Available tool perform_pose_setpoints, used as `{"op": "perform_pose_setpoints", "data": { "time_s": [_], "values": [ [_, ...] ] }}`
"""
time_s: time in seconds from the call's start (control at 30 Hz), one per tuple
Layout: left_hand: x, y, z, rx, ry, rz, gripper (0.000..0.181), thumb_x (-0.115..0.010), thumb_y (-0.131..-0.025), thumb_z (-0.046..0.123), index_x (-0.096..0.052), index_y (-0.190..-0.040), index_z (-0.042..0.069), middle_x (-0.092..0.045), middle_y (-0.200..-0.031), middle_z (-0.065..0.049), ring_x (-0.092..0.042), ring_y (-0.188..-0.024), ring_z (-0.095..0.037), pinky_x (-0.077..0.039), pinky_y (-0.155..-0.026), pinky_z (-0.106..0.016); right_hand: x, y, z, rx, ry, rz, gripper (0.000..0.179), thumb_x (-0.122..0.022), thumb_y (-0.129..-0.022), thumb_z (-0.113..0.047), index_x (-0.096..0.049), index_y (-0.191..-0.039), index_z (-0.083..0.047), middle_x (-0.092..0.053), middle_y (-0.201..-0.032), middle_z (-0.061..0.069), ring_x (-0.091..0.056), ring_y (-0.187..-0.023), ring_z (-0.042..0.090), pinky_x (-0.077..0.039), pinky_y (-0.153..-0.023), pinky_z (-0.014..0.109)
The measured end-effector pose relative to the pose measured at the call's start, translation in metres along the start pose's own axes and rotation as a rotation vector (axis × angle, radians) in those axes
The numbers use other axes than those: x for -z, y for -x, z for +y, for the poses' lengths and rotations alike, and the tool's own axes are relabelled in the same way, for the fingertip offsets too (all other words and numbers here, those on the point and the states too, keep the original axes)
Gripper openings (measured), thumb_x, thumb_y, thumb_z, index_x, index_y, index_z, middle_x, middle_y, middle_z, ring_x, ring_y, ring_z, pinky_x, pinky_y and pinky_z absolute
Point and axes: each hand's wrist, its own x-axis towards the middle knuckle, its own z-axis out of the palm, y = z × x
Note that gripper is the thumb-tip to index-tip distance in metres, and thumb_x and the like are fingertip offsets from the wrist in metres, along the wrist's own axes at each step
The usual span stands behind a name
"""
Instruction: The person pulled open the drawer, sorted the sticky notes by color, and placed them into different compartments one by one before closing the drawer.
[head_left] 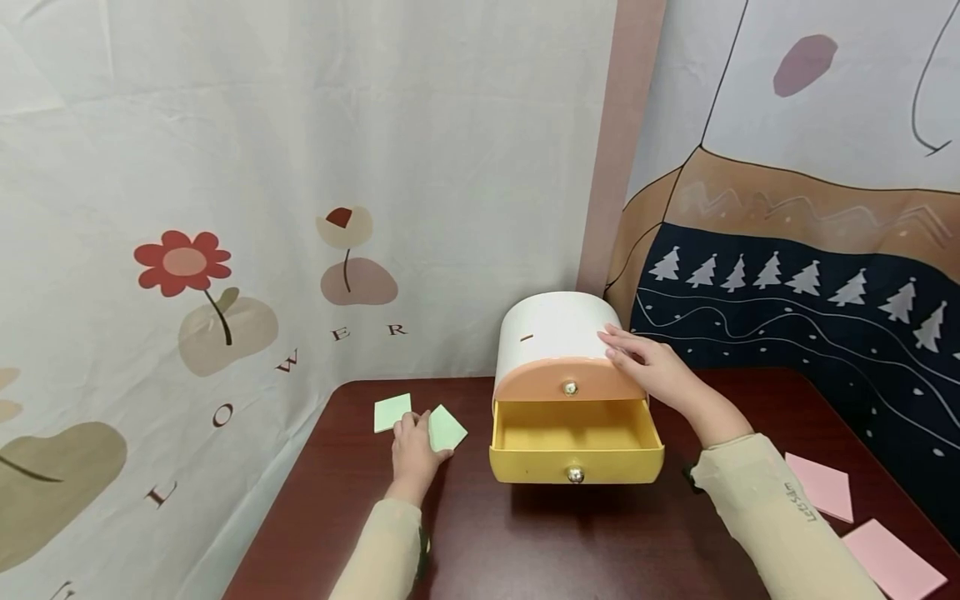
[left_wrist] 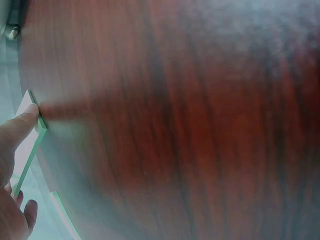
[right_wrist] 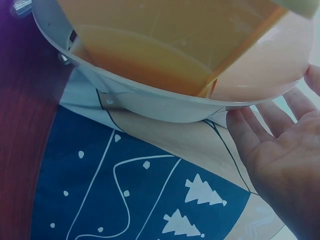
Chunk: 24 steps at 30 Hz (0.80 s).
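My left hand [head_left: 412, 458] pinches a light green sticky note pad [head_left: 448, 430] between thumb and fingers at the left of the table. In the left wrist view this pad [left_wrist: 31, 150] stands tilted, with the thumb on one edge. A second green pad [head_left: 390, 412] lies just beyond the hand. My right hand [head_left: 660, 377] rests with extended fingers on the right side of a small round-topped white drawer box [head_left: 558, 321]. Its yellow lower drawer [head_left: 600, 467] is pulled out and bare inside. The orange upper drawer [head_left: 536, 382] is closed.
Two pink sticky note pads [head_left: 821, 486] lie at the right, partly behind the right sleeve [head_left: 780, 508]. The dark red wooden table [head_left: 465, 542] backs onto a printed curtain [head_left: 465, 208] with flowers and trees.
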Motion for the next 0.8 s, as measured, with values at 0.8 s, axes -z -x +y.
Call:
{"op": "perform_pose_setpoints", "data": {
  "time_s": [0.8],
  "values": [
    [0.0045,0.0066,0.0066,-0.053,0.105,0.069,0.046,-0.071,-0.08,0.002,-0.061,-0.124,0.008,-0.05,-0.114,-0.012,-0.043,-0.106,-0.028,-0.051,-0.072,-0.037,-0.0051,0.002,-0.0021,0.039,0.084,-0.035,0.052,-0.037,-0.102,-0.04,-0.036,-0.147,-0.014,-0.022,-0.156,0.009,-0.021,-0.143,0.037,-0.018,-0.111,0.059]
  ]
}}
